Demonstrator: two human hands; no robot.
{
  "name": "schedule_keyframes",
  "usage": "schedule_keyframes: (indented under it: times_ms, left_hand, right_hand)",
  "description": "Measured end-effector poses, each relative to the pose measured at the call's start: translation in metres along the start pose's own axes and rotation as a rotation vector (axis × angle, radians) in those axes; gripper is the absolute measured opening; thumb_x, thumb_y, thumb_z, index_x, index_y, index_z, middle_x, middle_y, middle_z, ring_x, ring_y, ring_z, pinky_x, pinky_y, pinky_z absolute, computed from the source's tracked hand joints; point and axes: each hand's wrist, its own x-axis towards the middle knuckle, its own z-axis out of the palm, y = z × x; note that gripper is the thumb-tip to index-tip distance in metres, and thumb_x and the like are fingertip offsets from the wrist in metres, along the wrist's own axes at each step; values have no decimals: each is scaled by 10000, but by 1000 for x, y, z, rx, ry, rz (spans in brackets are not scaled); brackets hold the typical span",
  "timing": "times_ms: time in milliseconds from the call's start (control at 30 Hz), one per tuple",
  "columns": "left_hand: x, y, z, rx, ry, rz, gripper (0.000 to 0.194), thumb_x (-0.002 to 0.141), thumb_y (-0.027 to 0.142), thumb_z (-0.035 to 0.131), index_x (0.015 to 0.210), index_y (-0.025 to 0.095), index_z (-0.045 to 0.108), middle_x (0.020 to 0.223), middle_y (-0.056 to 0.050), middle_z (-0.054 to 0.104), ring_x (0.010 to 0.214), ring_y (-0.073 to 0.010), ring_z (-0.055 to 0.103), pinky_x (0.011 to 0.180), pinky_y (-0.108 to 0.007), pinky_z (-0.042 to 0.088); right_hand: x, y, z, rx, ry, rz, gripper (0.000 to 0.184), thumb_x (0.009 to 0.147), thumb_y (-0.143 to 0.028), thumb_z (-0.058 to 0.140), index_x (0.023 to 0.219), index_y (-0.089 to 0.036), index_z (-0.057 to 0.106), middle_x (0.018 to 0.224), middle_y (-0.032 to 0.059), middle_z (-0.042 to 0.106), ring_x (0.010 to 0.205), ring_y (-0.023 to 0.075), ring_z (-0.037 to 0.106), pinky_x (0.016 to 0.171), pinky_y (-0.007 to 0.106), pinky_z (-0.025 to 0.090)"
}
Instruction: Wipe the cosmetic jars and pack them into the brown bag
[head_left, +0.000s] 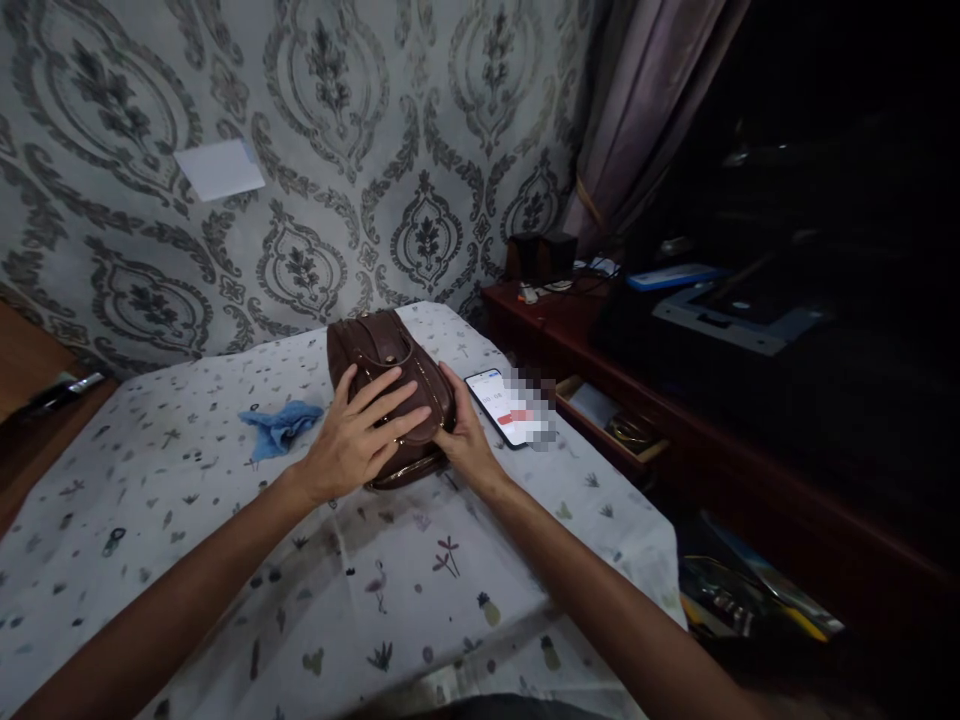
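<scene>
A brown leather handbag with gold zips and a curved handle lies on the patterned white cloth. My left hand rests across its upper face, fingers spread and nearly straight. Against the bag's right side, my right hand grips the edge, with the thumb at the near corner; its other fingers are partly hidden. A crumpled blue cloth lies left of the bag. Just right of my right hand is a phone with a lit screen, partly blurred out.
The patterned tablecloth covers the surface. At the right stands a dark red desk with an open drawer and dark boxes with cables. A patterned wall rises behind; a brown wooden edge is at left.
</scene>
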Motion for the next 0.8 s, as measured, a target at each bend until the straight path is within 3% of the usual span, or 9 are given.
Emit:
schedule_keyframes:
  times_ms: [200,467,800]
  left_hand:
    - [0,7,5,112,95,13,386,948,88,532,1284,224,664,1367,-119,677,1359,-319,561,1177,-653,320]
    - [-4,-2,11,85,102,75,392,914,245,662,1305,224,649,1354,-123,685,1366,-344,550,1190,-649,315]
    - [-4,-5,10,138,102,104,390,940,360,660,1310,245,616,1339,-85,698,1350,-305,568,1195,-611,351]
  right_hand:
    - [-1,5,-1,-30,-9,-1,825,886,-623,629,1577,-287,328,1638,74,367,1507,267,355,1268,464,271]
    - [-2,10,1,-57,32,17,792,901,-608,619,1568,-282,344,1627,87,373,1499,263,361,1268,478,264]
    - [-3,4,-15,-71,-83,15,755,961,-557,565,1609,-286,289,1683,38,290,1566,228,240,1303,442,181]
